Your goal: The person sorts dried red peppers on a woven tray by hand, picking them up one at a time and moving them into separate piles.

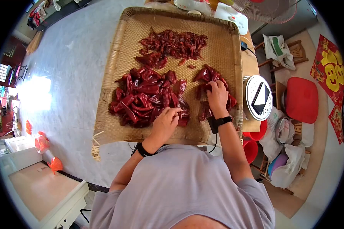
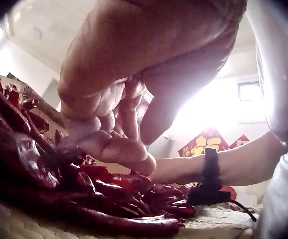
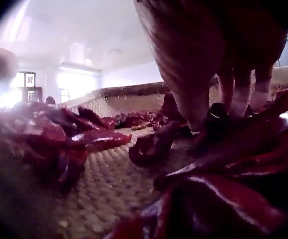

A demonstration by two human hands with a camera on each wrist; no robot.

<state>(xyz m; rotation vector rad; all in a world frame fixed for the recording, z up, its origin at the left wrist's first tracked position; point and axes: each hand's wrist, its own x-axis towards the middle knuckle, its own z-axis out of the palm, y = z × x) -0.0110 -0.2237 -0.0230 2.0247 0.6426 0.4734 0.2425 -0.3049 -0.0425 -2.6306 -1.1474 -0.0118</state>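
Dark red, glossy peppers lie in separate piles on a woven tray (image 1: 118, 49). My left hand (image 1: 163, 128) is over the near right side of the large pile (image 1: 141, 95). In the left wrist view, that hand (image 2: 129, 84) has loosely bent fingers, its thumb apart from them and no pepper visible between. Over the smaller pile (image 1: 204, 110) at the right, my right hand (image 1: 218, 98) points its fingers down. The right wrist view shows this hand (image 3: 208, 64) with thumb and fingers around a dark pepper (image 3: 217, 110); the fingertips are partly hidden.
A third pile of smaller, torn-looking pieces (image 1: 176, 44) lies at the tray's far side. Right of the tray stand a round white lid (image 1: 252, 86) with a dark phone-like object on it, and red buckets (image 1: 250, 150). A fan (image 1: 269, 9) is at the top right.
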